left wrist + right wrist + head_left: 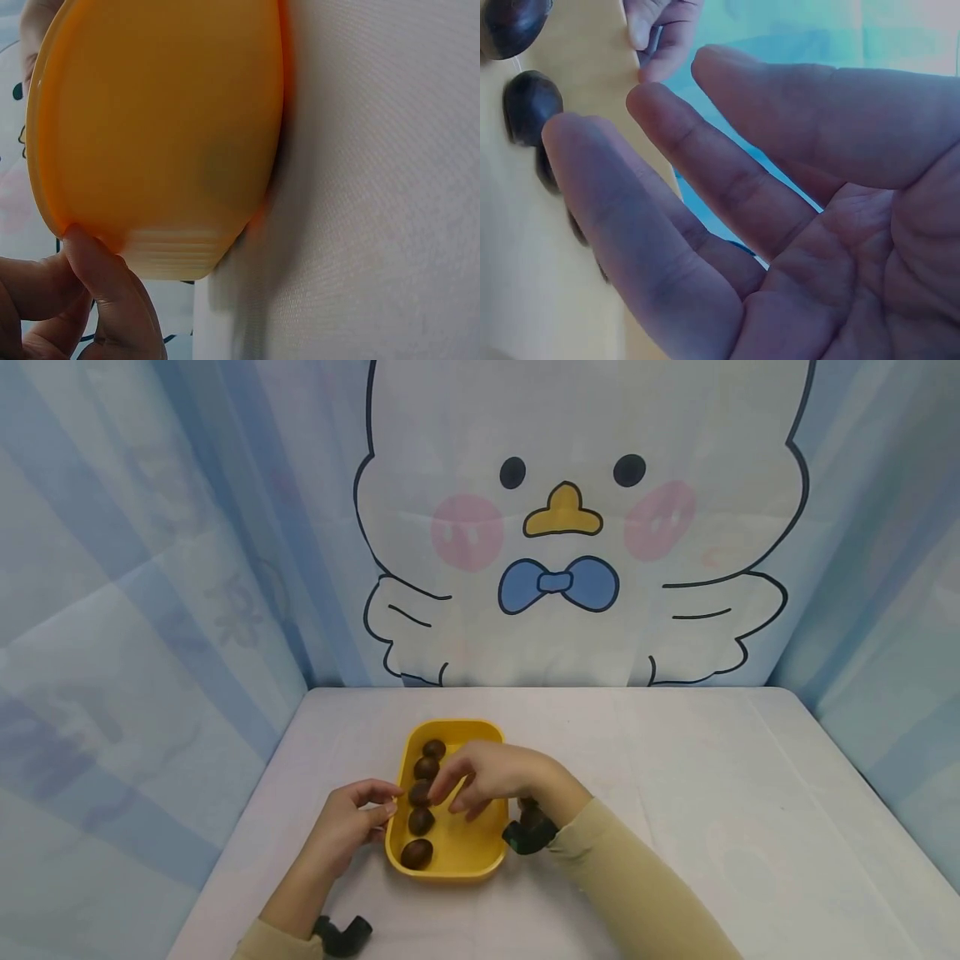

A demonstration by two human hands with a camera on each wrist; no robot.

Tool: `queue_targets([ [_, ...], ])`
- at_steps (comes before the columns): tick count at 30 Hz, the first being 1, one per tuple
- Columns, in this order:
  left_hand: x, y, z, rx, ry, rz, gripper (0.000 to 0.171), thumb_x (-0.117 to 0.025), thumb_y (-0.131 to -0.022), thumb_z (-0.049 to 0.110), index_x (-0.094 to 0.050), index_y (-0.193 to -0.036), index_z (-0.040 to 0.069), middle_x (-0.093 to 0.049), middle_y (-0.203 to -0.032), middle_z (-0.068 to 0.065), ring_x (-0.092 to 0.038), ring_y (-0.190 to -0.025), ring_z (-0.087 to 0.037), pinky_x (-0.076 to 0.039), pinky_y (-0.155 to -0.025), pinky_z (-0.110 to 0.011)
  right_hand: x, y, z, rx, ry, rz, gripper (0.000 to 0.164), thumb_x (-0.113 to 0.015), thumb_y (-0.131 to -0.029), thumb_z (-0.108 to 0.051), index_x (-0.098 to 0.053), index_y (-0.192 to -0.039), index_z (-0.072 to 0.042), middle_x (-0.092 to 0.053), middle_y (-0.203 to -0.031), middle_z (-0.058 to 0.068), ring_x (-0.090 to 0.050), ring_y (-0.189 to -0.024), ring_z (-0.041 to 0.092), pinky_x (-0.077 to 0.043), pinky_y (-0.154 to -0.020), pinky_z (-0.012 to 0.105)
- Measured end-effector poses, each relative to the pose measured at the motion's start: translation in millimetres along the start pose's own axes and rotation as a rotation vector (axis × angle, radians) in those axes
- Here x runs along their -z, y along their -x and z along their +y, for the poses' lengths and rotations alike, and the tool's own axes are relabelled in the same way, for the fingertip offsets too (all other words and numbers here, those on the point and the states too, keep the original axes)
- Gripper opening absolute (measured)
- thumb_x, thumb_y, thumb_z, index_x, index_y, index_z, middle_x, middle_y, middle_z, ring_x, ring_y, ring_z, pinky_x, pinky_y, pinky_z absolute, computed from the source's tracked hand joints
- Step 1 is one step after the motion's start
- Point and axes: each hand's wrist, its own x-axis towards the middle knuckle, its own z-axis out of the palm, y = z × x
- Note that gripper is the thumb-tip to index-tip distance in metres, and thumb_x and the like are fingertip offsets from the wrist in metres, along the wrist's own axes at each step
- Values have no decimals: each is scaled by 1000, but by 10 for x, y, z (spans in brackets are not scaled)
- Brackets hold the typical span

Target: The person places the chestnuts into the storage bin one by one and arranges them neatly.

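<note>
Several dark brown chestnuts lie in a row along the left side of a yellow plastic tray. At the tray's left rim, my left hand pinches the edge between thumb and fingers. The left wrist view shows the thumb against the rim of the tray. Above the inside of the tray reaches my right hand, its fingers loosely spread and holding nothing. One right fingertip overlaps a chestnut in the right wrist view, and the thumb stands apart from the fingers.
The tray stands on a table with a pale cloth. A curtain with a cartoon duck hangs behind it, and blue-white curtains flank the sides. Each wrist carries a black mount.
</note>
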Motion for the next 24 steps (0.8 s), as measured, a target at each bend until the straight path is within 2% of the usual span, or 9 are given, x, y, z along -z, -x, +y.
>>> queue_targets([
  [8, 3, -2, 2, 3, 10, 1, 24, -68, -99, 1, -76, -121, 3, -65, -108, -11, -63, -83, -19, -62, -66, -29, 83, 145, 30, 6, -14, 28, 29, -72, -98, -2, -78, -126, -7, -75, -133, 18, -74, -119, 40, -67, -88, 38],
  [24, -8, -6, -18, -5, 4, 8, 23, -69, -99, 0, -77, -120, 4, -65, -108, -10, -62, -82, -20, -62, -66, -29, 252, 542, 160, -10, -10, 129, 31, -71, -97, 0, -78, -126, -8, -75, -131, 18, -73, -119, 42, -67, -90, 37],
])
